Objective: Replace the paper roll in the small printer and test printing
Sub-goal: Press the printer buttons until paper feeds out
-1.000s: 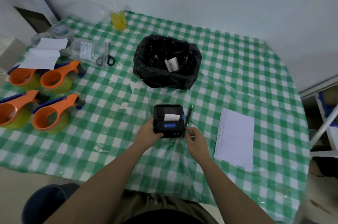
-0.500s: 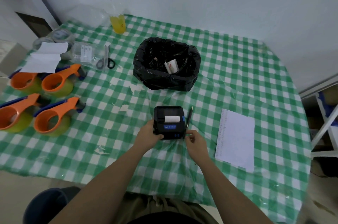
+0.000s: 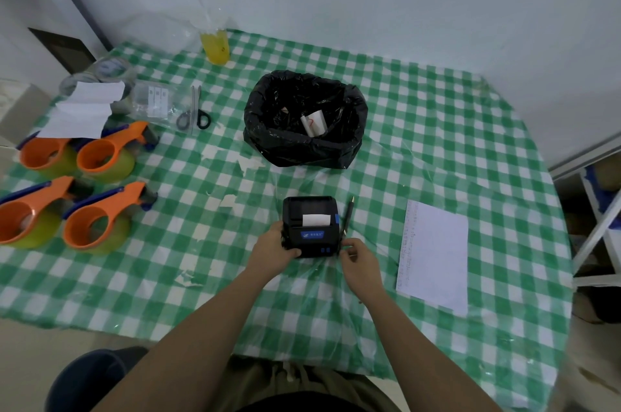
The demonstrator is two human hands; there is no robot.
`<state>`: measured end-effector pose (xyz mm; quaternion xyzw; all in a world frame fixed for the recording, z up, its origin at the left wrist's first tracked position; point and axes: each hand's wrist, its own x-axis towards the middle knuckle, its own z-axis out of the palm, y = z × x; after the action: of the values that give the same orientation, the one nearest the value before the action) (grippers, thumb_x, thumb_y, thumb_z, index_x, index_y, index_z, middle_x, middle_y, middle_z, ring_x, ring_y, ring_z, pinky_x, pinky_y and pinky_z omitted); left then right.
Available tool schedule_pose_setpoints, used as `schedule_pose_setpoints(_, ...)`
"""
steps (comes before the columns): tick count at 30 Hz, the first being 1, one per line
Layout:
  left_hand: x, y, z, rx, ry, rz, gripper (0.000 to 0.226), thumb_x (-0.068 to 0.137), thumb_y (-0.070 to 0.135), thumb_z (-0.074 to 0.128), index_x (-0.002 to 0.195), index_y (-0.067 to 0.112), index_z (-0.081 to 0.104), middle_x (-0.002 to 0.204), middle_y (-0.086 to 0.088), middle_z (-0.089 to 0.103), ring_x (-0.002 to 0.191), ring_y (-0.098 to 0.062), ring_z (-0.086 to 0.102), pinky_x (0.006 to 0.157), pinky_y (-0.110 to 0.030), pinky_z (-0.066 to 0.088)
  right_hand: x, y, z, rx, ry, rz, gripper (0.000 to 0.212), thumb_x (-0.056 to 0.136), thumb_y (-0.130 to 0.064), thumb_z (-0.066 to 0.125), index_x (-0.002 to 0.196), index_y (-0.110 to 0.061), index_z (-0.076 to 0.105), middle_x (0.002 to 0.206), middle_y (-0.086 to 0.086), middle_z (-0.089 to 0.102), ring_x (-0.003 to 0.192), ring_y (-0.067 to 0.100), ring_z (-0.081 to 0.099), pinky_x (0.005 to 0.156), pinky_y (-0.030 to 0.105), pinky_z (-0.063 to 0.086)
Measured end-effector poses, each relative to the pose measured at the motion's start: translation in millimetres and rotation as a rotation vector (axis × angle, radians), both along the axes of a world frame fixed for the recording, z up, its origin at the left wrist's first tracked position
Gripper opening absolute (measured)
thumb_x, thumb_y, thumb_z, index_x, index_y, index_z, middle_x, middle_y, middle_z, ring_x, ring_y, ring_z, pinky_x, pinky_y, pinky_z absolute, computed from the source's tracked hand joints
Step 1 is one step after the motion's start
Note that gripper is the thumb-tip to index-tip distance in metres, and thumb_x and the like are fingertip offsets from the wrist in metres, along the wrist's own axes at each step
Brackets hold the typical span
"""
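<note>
A small black printer [image 3: 311, 226] with a blue label stands on the green checked tablecloth [image 3: 420, 149] near the front middle. A short strip of white paper [image 3: 315, 219] sticks out of its slot. My left hand [image 3: 274, 248] grips the printer's left side. My right hand [image 3: 359, 258] touches its right front corner with the fingertips, thumb and finger pinched there. A black bin bag [image 3: 305, 119] behind the printer holds a used white paper roll [image 3: 313, 122].
A black pen [image 3: 347, 215] lies right beside the printer. A white sheet [image 3: 433, 253] lies to the right. Several orange tape dispensers [image 3: 97, 216] stand at the left, with scissors [image 3: 195, 115], plastic bags and a yellow drink [image 3: 215, 45] behind. A shelf frame [image 3: 598, 226] stands beyond the right edge.
Both hands stay on the printer in about the same place. Only the camera view has shifted slightly.
</note>
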<state>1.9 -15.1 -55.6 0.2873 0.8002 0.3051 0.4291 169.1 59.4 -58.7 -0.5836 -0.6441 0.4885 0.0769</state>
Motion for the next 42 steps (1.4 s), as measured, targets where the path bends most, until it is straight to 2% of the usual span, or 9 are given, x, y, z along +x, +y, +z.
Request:
schedule_pose_setpoints(15,-1.4,0.3,-1.1,-0.01,0.012,-0.013,0.063,0.073,0.007,0.074,0.129,0.006,0.043,0.128,-0.017,0.059,0.118,-0.031,0.056,0.099,-0.046,0.048,-0.9,0.9,-3.6,-0.011,0.003,-0.007,0.023,0.092,-0.009,0.048,0.113,-0.012,0.057,0.088,0.002,0.057,0.061,0.008,0.049,0.051,0.02,0.038)
schedule_pose_setpoints(20,-1.0,0.0,-0.6,-0.015,0.034,-0.025,0.063,0.074,0.008,0.074,0.129,0.006,0.043,0.127,-0.016,0.06,0.117,-0.031,0.057,0.097,-0.041,0.049,-1.3,1.1,-4.8,-0.005,0.007,-0.005,0.023,0.092,-0.008,0.048,0.113,-0.012,0.057,0.09,0.003,0.057,0.063,0.006,0.049,0.052,0.019,0.037)
schedule_pose_setpoints(42,-0.7,-0.6,2.6,0.0,0.029,-0.024,0.059,0.073,0.006,0.073,0.126,0.005,0.045,0.124,-0.017,0.061,0.113,-0.031,0.059,0.095,-0.041,0.05,-1.7,2.1,-4.1,-0.011,0.002,-0.003,0.024,0.092,-0.008,0.046,0.113,-0.013,0.057,0.09,0.003,0.059,0.061,0.007,0.049,0.051,0.02,0.036)
